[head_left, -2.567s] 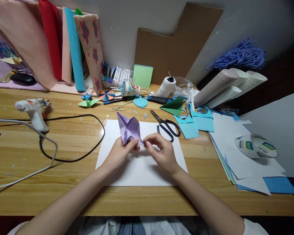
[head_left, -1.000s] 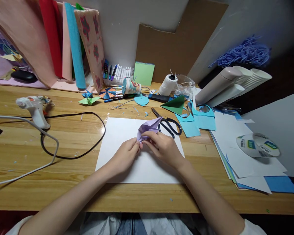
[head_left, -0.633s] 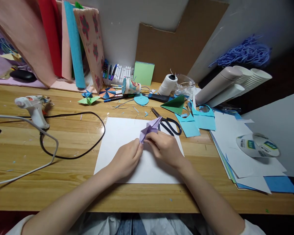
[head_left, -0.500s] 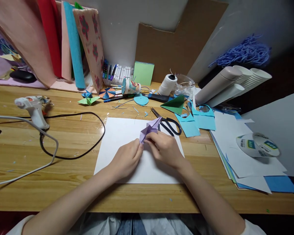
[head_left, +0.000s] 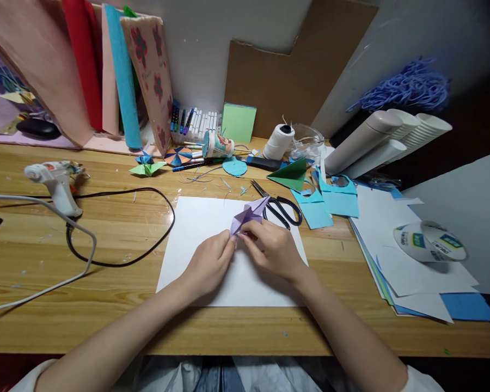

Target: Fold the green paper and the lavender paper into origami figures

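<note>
A folded purple paper piece is held between my two hands over a white sheet on the wooden table. My left hand pinches its lower left corner between thumb and finger. My right hand grips its lower edge with closed fingers, close to the left fingertips. The paper's pointed end slants up to the right, beside black-handled scissors that lie at the sheet's upper right.
At the left stands a white glue gun with looping cables. Behind lie a green folded paper, blue paper pieces and a thread spool. Stacked paper with a tape roll sits right.
The purple paper has shifted slightly left at its lower corner, and my left hand has moved slightly left with it. My right hand keeps its grip nearly in place.
</note>
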A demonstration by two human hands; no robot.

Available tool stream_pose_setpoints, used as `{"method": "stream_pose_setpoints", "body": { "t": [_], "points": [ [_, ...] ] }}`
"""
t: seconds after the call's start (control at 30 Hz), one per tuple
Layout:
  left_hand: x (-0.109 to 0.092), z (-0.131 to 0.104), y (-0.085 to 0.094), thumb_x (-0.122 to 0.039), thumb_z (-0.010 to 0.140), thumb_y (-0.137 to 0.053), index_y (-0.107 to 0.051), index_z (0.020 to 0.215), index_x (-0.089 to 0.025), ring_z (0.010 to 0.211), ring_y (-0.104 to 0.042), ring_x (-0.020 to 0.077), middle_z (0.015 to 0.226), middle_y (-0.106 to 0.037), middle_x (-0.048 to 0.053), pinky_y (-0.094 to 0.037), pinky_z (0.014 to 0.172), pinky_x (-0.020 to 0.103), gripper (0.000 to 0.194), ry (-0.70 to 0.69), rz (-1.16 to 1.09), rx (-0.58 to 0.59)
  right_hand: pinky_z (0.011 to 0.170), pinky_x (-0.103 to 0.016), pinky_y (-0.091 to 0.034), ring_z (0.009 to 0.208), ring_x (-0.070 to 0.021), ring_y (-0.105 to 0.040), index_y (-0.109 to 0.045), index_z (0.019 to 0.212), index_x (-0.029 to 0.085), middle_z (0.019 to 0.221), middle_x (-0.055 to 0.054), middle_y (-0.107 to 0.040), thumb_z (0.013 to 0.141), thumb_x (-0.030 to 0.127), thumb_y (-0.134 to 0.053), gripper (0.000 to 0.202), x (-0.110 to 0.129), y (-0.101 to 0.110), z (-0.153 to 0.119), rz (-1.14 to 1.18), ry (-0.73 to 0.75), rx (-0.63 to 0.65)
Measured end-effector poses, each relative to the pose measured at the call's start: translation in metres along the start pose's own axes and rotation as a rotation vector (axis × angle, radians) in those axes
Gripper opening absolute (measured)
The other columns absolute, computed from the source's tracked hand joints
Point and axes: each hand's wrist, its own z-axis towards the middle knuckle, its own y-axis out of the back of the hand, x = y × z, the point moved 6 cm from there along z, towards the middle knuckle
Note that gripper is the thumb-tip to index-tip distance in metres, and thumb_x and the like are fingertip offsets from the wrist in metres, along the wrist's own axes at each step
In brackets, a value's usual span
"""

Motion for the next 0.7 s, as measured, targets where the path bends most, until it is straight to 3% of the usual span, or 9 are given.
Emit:
{"method": "stream_pose_setpoints", "body": {
  "t": [0.27, 0.57, 0.7],
  "points": [
    [-0.0031, -0.0011, 0.0020, -0.035, 0.091, -0.028, -0.036, 0.067, -0.020, 0.060, -0.041, 0.0143, 0.064, -0.047, -0.002, -0.029, 0.058, 0.026, 0.030, 0.006, -0.051, -0.073, 0.055, -0.024, -0.037, 0.058, -0.0145, -0.052, -0.058, 0.075, 0.017, 0.063, -0.003, -0.058, 0.083, 0.021, -0.049, 0.013, 0.0065, -0.0013, -0.0007, -0.050, -0.035, -0.057],
    [0.0036, 0.0010, 0.0040, -0.036, 0.090, -0.030, -0.038, 0.063, -0.020, 0.056, -0.039, 0.0139, 0.057, -0.042, -0.003, -0.027, 0.054, 0.025, 0.032, 0.075, -0.182, -0.081, 0.061, -0.026, -0.040, 0.068, -0.0167, -0.057, -0.058, 0.092, 0.017, 0.073, -0.005, -0.065, 0.088, 0.021, -0.046, 0.013, 0.0020, -0.0057, 0.0001, -0.008, 0.031, -0.003],
    [0.0019, -0.0004, 0.0053, -0.035, 0.090, -0.031, -0.038, 0.062, -0.020, 0.056, -0.040, 0.0138, 0.058, -0.044, -0.003, -0.026, 0.055, 0.026, 0.032, 0.059, -0.112, -0.103, 0.060, -0.026, -0.039, 0.066, -0.0167, -0.057, -0.058, 0.085, 0.017, 0.070, -0.005, -0.064, 0.086, 0.021, -0.048, 0.011, 0.0014, -0.0050, 0.0011, -0.006, -0.015, -0.026]
  ]
}}
